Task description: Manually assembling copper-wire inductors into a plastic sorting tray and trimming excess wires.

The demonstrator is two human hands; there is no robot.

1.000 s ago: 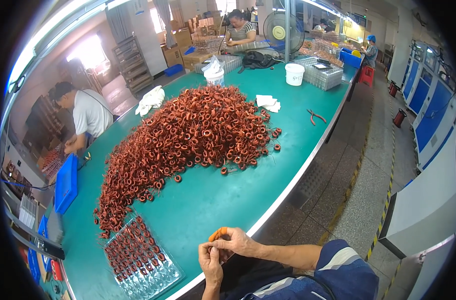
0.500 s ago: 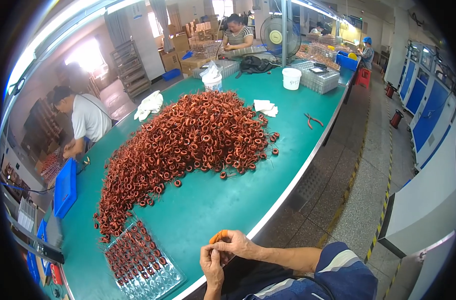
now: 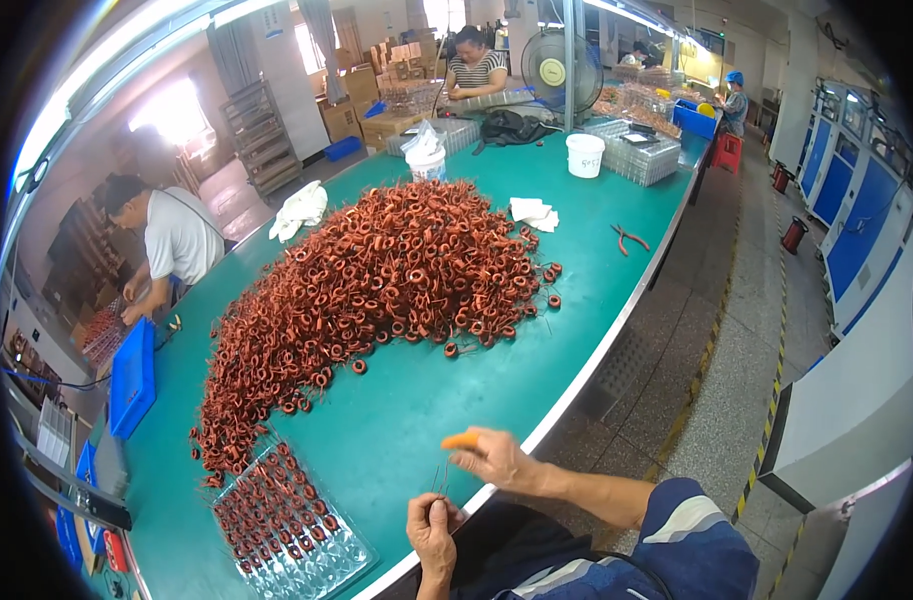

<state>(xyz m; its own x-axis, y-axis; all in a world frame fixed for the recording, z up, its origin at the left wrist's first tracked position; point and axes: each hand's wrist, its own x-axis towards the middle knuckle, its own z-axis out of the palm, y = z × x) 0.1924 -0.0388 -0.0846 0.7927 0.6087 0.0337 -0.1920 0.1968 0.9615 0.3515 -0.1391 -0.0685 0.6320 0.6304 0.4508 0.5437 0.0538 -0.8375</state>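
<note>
Near the front edge of the table, my left hand (image 3: pixel 432 534) pinches a small wire-wound ring coil, mostly hidden by the fingers. Two thin wire leads (image 3: pixel 441 482) stick up from it. Just above and to the right is my right hand (image 3: pixel 500 464), with an orange cover (image 3: pixel 460 441) on one finger. Its fingers are drawn together by the upper end of a lead; whether they grip the wire is too small to tell. To the left, a clear plastic tray (image 3: pixel 328 562) holds rows of reddish-brown ring coils. Behind it spreads a large pile of similar coils (image 3: pixel 376 270).
Red-handled pliers (image 3: pixel 630 239), a white bucket (image 3: pixel 584 156), white cloths (image 3: pixel 534 213) and stacked clear trays (image 3: pixel 636 155) lie farther back on the green table (image 3: pixel 446 410). At the left edge stands a blue bin (image 3: pixel 131 378). Other people work beyond the table.
My right hand has moved up and right, away from my left hand, which has dropped slightly. The coil's leads now show upright between them.
</note>
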